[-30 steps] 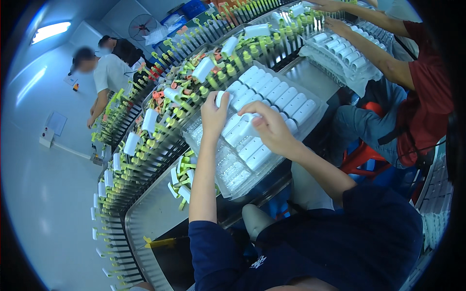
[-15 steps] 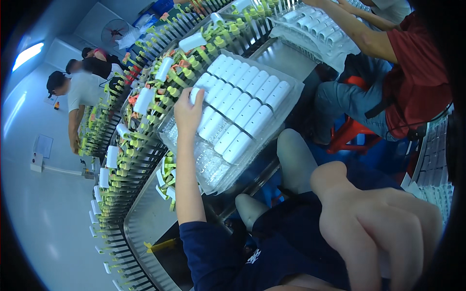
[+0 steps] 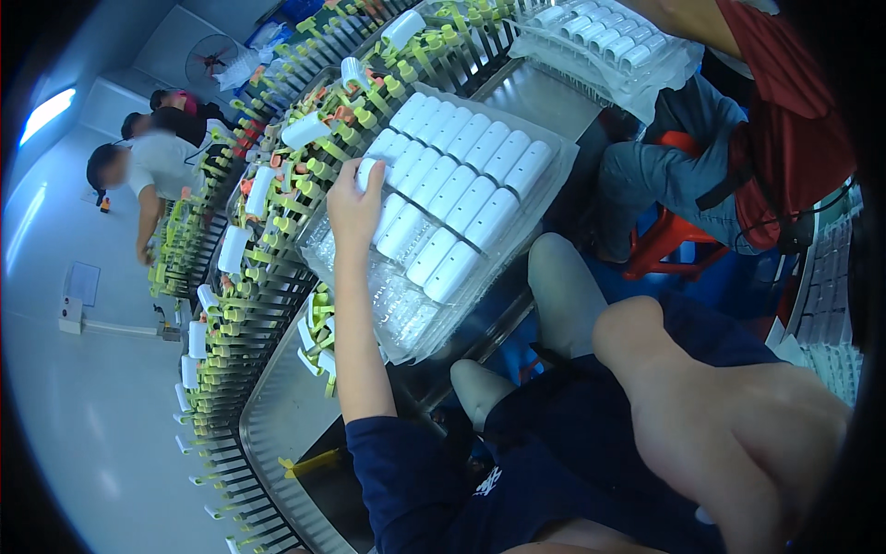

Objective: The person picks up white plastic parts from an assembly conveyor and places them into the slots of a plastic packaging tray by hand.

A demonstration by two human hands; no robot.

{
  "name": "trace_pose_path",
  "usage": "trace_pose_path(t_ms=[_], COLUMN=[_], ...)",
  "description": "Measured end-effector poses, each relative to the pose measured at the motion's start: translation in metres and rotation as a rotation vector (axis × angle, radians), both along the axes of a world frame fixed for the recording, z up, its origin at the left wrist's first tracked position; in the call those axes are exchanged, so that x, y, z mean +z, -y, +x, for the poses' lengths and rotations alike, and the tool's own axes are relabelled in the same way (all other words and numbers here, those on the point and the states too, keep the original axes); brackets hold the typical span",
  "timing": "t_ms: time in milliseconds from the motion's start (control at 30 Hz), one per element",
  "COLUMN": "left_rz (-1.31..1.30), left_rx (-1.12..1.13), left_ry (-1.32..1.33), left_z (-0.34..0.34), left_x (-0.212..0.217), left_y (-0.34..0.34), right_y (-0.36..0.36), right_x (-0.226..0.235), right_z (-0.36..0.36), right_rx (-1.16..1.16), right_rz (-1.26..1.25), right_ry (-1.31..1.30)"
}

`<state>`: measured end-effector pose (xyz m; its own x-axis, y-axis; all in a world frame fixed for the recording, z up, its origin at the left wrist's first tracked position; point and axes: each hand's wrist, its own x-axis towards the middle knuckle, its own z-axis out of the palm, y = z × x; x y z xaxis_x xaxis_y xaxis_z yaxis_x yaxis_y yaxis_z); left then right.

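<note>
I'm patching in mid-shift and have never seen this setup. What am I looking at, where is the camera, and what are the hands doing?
There is one view, from a fisheye camera worn on the worker's head and looking down, so straight edges bend. No robot is involved: a person works with bare hands. The left hand reaches forward and grips a white cylindrical piece at the edge of a clear plastic tray filled with rows of the same white pieces. The right hand is drawn back close to the lens, large and blurred; whether it holds anything cannot be told. The tray sits on a metal bench beside a curved conveyor carrying green and orange holders, some bearing white pieces. A second filled tray lies further along, in front of a co-worker in a red top.
</note>
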<state>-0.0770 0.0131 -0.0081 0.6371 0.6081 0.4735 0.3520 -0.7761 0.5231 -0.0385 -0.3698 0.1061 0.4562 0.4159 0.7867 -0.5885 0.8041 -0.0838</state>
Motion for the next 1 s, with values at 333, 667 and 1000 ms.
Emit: trace_pose_path(t_ms=[333,667,1000], left_rz=[-0.021,-0.021,0.002], left_rx=[-0.003,-0.028,-0.075], left_ry=[0.009,0.026,0.059], left_z=[-0.002,0.003,0.004], left_x=[-0.002,0.0,-0.009], left_y=[-0.001,0.004,-0.009], right_y=[-0.009,-0.025,-0.087], right_x=[-0.001,0.006,0.001], right_z=[0.008,0.018,-0.014], right_rx=[0.026,0.504,0.65], right_rz=[0.058,0.169,0.444], right_ry=[0.009,0.08,0.041])
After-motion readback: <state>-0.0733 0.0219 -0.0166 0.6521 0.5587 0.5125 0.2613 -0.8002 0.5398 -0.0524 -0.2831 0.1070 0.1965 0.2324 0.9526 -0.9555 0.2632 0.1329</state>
